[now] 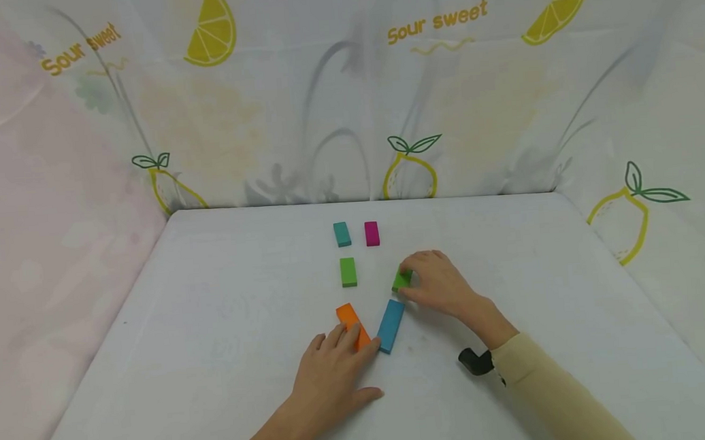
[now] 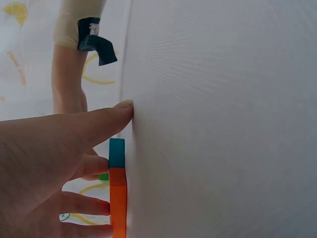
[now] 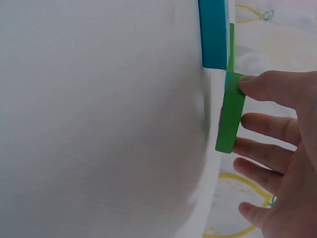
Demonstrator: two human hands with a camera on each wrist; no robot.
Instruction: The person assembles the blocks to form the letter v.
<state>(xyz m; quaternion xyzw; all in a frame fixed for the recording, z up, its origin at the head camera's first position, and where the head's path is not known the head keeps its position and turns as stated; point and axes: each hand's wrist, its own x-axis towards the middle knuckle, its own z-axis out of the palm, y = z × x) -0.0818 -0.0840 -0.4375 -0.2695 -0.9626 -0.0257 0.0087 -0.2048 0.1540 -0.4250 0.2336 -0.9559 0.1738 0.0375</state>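
The white bench [image 1: 210,291] holds an orange block [image 1: 347,314], blue block [image 1: 391,325], teal block [image 1: 342,234], magenta block [image 1: 372,233] and two green blocks [image 1: 348,272]; the pale backdrop [image 1: 294,94] bears yellow lemons [image 1: 409,177], green leaves [image 1: 424,145], orange lettering [image 1: 409,30].

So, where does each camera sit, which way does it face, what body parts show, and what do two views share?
Head: worn on head, facing forward and down at the table; left grip, right grip, sleeves show.
Left wrist: on that wrist, facing the orange block; left grip, right arm show.
Right wrist: on that wrist, facing the held green block; right grip shows.
Shared: the orange block, in head and left wrist.
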